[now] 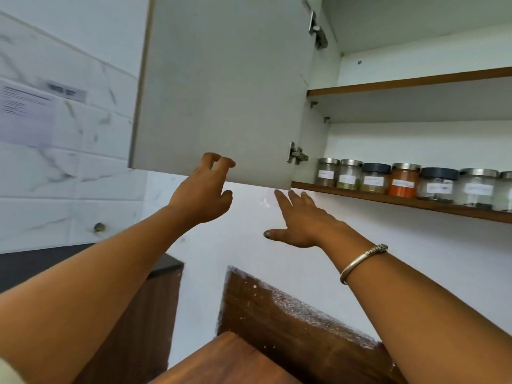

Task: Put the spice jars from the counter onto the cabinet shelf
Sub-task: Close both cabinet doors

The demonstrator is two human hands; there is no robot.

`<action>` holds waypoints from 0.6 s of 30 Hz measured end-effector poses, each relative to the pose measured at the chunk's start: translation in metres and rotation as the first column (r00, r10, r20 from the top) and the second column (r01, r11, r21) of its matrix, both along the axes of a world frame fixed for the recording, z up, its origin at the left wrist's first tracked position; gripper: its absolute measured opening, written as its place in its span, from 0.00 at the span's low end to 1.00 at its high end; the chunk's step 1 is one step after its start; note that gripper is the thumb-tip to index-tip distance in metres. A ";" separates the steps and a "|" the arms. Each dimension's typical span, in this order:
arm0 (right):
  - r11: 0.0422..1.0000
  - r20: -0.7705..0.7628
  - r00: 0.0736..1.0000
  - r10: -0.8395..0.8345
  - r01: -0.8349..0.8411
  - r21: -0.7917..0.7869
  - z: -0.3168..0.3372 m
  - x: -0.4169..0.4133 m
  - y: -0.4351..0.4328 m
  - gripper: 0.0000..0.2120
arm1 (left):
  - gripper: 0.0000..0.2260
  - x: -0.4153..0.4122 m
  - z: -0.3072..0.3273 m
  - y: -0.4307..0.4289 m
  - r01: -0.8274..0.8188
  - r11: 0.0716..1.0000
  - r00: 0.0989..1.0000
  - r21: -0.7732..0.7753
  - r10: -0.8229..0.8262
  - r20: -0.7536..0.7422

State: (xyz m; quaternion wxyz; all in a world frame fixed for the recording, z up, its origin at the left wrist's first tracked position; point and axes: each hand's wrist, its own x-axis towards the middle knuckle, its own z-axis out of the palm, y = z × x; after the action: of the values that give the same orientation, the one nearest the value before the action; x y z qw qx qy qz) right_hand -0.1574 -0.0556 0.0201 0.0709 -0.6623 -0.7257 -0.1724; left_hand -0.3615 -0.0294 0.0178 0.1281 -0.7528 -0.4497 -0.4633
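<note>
Several spice jars (pixel 403 180) with metal or dark lids stand in a row on the lower cabinet shelf (pixel 388 199), each with a white label; one holds orange powder. The grey cabinet door (pixel 221 87) hangs open to the left of the shelf. My left hand (pixel 203 191) is raised at the door's bottom edge, fingers curled and apart, holding nothing; whether it touches the edge I cannot tell. My right hand (pixel 300 220), fingers spread, reaches up just below the door's hinge corner, empty, with a metal bangle on its wrist.
An upper shelf (pixel 410 80) sits above the jar shelf. Two door hinges (pixel 296 155) show on the door's right side. Marble-look wall tiles with a paper notice (pixel 26 112) are at left. A dark counter (pixel 33 261) and wooden surfaces (pixel 230 361) lie below.
</note>
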 end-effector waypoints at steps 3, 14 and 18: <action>0.997 -0.050 0.996 0.079 -0.078 0.018 -0.004 -0.026 -0.015 0.46 | 0.24 -0.026 -0.001 -0.026 -0.086 0.996 0.996 0.011 0.086 -0.003; 0.967 -0.057 0.974 0.217 -0.207 0.150 -0.002 -0.109 -0.027 0.47 | 0.28 -0.083 0.010 -0.046 -0.219 0.974 0.972 0.049 0.214 0.099; 0.950 -0.078 0.970 0.228 -0.204 0.235 0.004 -0.136 -0.014 0.47 | 0.28 -0.095 0.010 -0.038 -0.209 0.966 0.978 0.149 0.204 0.048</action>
State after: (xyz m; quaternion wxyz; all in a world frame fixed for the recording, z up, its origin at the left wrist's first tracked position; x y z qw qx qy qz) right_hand -0.2936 -0.0699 0.0241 0.2018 -0.5745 -0.7650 -0.2099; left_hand -0.4564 -0.0678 0.0279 0.2260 -0.6821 -0.4907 -0.4929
